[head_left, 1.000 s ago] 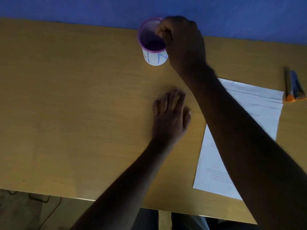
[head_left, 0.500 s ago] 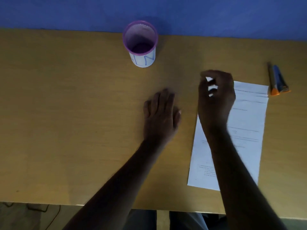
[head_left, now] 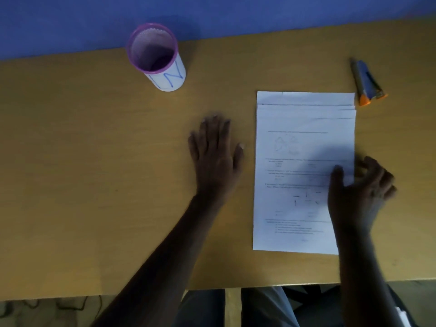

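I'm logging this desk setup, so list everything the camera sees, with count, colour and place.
pen cup: one, purple mesh with a white label lettered in blue, far table edge, left of centre
printed sheets: small stack, white, right of centre
markers: two, blue-grey with orange ends, side by side beyond the stack's far right corner
table: one, tan wood
wall: blue, behind the table
trousers: grey, below the near table edge
left hand: flat on the table, left of the sheets
right hand: thumb on the sheets' right edge, fingers curled; grip blurred
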Available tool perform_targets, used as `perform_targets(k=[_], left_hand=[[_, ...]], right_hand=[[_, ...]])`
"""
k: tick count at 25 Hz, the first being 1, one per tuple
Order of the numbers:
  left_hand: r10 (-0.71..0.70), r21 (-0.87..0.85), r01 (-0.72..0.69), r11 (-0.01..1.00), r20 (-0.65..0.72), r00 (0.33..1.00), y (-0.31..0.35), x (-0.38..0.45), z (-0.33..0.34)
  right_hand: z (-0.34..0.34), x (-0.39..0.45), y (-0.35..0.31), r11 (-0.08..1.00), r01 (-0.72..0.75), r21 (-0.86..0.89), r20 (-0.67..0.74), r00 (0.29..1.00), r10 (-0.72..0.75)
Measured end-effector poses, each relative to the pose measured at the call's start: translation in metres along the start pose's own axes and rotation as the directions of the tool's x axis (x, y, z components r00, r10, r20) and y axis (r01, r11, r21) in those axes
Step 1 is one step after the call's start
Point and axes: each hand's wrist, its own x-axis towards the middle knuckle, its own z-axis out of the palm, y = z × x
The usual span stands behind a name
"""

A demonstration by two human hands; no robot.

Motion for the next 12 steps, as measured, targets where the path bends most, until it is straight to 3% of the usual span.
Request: perform_targets(k=[3, 12], left_hand=[[0.091, 0.027, -0.092, 0.995, 0.062, 0.994, 0.037, -0.015, 0.013], [0.113, 0.143, -0.114, 0.983, 0.015, 0.993, 0.045, -0.020, 0.027]], right_hand=[[-0.008, 0.012, -0.006, 1.000, 0.000, 0.027, 0.063, 0.998, -0.002], [-0.026, 0.036, -0.023, 0.993, -0.099, 0.061, 0.252, 0.964, 0.081]])
